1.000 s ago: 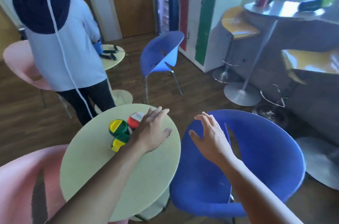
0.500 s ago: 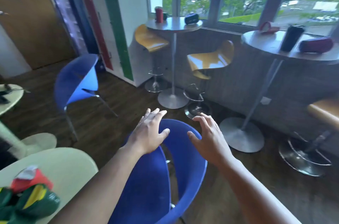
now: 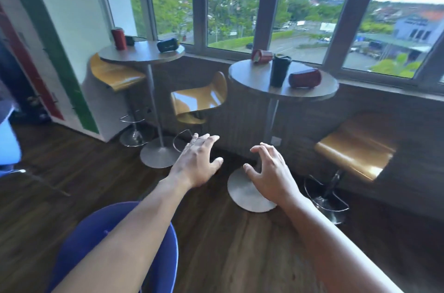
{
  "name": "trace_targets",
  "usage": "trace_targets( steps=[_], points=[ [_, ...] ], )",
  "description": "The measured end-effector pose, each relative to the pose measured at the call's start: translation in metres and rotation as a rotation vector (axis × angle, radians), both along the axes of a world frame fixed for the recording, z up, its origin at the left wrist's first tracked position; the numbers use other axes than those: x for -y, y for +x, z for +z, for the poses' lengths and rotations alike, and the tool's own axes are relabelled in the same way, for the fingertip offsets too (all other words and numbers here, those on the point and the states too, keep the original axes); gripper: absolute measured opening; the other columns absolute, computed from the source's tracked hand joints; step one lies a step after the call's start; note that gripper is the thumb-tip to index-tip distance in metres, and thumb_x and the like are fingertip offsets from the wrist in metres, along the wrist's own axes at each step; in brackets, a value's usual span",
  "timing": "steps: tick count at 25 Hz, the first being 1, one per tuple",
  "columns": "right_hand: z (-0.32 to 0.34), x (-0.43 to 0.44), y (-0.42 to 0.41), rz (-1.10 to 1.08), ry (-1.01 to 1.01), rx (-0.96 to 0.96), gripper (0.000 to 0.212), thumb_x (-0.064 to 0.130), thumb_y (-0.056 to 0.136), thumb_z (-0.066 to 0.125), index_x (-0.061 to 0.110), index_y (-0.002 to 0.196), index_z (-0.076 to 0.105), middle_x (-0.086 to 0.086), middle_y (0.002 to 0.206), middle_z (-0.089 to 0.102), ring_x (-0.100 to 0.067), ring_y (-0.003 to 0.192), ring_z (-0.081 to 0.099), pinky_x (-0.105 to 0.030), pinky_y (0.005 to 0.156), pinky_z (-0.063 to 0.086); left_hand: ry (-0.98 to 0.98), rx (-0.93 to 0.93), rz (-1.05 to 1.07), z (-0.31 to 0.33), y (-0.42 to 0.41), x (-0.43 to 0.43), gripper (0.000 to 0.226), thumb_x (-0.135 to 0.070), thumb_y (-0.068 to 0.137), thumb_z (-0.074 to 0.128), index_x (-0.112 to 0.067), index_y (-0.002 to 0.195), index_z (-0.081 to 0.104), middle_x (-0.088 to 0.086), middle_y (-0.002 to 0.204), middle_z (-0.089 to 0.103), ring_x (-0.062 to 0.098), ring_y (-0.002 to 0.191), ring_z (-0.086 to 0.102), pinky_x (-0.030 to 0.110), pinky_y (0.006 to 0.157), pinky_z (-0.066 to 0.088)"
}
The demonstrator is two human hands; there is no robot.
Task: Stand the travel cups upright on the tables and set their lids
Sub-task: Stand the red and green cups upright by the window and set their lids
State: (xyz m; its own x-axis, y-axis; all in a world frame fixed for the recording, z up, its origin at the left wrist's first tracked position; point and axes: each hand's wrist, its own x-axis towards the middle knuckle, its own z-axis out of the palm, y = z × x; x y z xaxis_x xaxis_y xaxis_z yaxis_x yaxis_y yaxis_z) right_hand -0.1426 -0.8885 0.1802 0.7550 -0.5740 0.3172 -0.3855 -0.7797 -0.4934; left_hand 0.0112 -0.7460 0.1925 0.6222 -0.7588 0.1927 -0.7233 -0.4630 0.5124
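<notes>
Two round tables stand under the window, holding five cups in all. The left table (image 3: 141, 58) has two. An upright red cup (image 3: 119, 38) stands at its left, and a dark cup (image 3: 168, 45) lies on its side at the right edge. Between them is a small dark object, too blurred to name. The right table (image 3: 312, 93) has three. A back red cup (image 3: 262, 55) lies on its side by the window, a black cup (image 3: 280, 70) stands upright, and a front red cup (image 3: 305, 77) lies on its side just right of the black cup. Three stools (image 3: 199, 98) sit at the tables, and one blue chair (image 3: 96, 232) is at the bottom of the view.

Half a second ago the pale table with its coloured balls was at lower left; it is gone now. The window tables are nearer and larger, and the blue chair has dropped from under the hands to beneath the left forearm.

The left hand (image 3: 197, 163) is empty, fingers straight and together, thumb out. The right hand (image 3: 269, 170) is empty too, fingers loosely bent and spread. Both hover over the floor (image 3: 72, 172), touching nothing and well short of the cups.
</notes>
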Motion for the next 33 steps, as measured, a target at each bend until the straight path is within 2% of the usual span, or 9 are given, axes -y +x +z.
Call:
trace_targets(
  steps=[4, 8, 13, 17, 19, 25, 28, 33],
  points=[
    [0.010, 0.059, 0.001, -0.059, 0.003, 0.024, 0.045, 0.038, 0.088, 0.064, 0.020, 0.128, 0.055, -0.005, 0.142, 0.048, -0.019, 0.139, 0.036, -0.031, 0.110, 0.030, -0.011, 0.020, -0.090, 0.007, 0.016, 0.075, 0.065, -0.038, 0.093, 0.058, -0.020, 0.151, 0.036, 0.010, 0.159, 0.036, 0.029, 0.154, 0.016, 0.044, 0.124, 0.015],
    [0.022, 0.125, 0.019, -0.103, -0.002, 0.037, 0.044, 0.039, 0.087, 0.063, 0.020, 0.126, 0.055, -0.005, 0.139, 0.050, -0.019, 0.139, 0.037, -0.035, 0.113, 0.033, -0.042, 0.004, -0.138, 0.019, 0.039, 0.151, 0.063, -0.035, 0.094, 0.060, -0.021, 0.151, 0.037, 0.009, 0.159, 0.037, 0.030, 0.154, 0.014, 0.042, 0.124, 0.016],
    [0.046, 0.208, 0.068, -0.167, 0.001, 0.058, 0.045, 0.039, 0.088, 0.063, 0.021, 0.128, 0.054, 0.000, 0.138, 0.048, -0.019, 0.134, 0.041, -0.033, 0.109, 0.034, -0.082, 0.025, -0.186, 0.038, 0.093, 0.240, 0.062, -0.036, 0.096, 0.059, -0.021, 0.151, 0.036, 0.007, 0.158, 0.039, 0.027, 0.153, 0.017, 0.038, 0.122, 0.018],
    [0.068, 0.272, 0.113, -0.188, -0.002, 0.076, 0.043, 0.040, 0.088, 0.061, 0.022, 0.127, 0.054, 0.001, 0.136, 0.049, -0.018, 0.131, 0.044, -0.036, 0.107, 0.038, -0.093, 0.064, -0.201, 0.063, 0.142, 0.308, 0.059, -0.038, 0.094, 0.060, -0.023, 0.146, 0.038, 0.011, 0.147, 0.047, 0.029, 0.141, 0.038, 0.040, 0.114, 0.030],
    [0.078, 0.300, 0.129, -0.183, 0.001, 0.089, 0.043, 0.040, 0.088, 0.061, 0.022, 0.127, 0.054, 0.000, 0.136, 0.049, -0.018, 0.128, 0.046, -0.035, 0.107, 0.039, -0.105, 0.082, -0.214, 0.077, 0.161, 0.338, 0.059, -0.037, 0.093, 0.061, -0.022, 0.146, 0.039, 0.012, 0.145, 0.048, 0.030, 0.137, 0.042, 0.042, 0.111, 0.034],
    [0.083, 0.380, 0.155, -0.248, 0.043, 0.098, 0.044, 0.039, 0.089, 0.062, 0.020, 0.127, 0.053, -0.002, 0.134, 0.049, -0.020, 0.124, 0.049, -0.032, 0.104, 0.039, -0.130, 0.114, -0.255, 0.101, 0.194, 0.417, 0.066, -0.032, 0.093, 0.064, -0.021, 0.151, 0.034, 0.016, 0.151, 0.042, 0.035, 0.138, 0.042, 0.046, 0.112, 0.033],
    [0.081, 0.422, 0.159, -0.293, 0.041, 0.098, 0.048, 0.038, 0.089, 0.063, 0.019, 0.132, 0.052, -0.005, 0.138, 0.047, -0.023, 0.127, 0.048, -0.034, 0.103, 0.039, -0.161, 0.142, -0.262, 0.105, 0.205, 0.452, 0.065, -0.032, 0.092, 0.067, -0.021, 0.148, 0.037, 0.014, 0.149, 0.044, 0.033, 0.137, 0.043, 0.045, 0.112, 0.034],
    [0.077, 0.496, 0.161, -0.300, 0.064, 0.108, 0.046, 0.036, 0.091, 0.063, 0.021, 0.133, 0.052, -0.006, 0.137, 0.047, -0.023, 0.125, 0.049, -0.028, 0.096, 0.037, -0.176, 0.202, -0.263, 0.107, 0.213, 0.514, 0.061, -0.038, 0.090, 0.066, -0.022, 0.143, 0.042, 0.009, 0.146, 0.045, 0.030, 0.134, 0.044, 0.046, 0.112, 0.037]
  ],
)
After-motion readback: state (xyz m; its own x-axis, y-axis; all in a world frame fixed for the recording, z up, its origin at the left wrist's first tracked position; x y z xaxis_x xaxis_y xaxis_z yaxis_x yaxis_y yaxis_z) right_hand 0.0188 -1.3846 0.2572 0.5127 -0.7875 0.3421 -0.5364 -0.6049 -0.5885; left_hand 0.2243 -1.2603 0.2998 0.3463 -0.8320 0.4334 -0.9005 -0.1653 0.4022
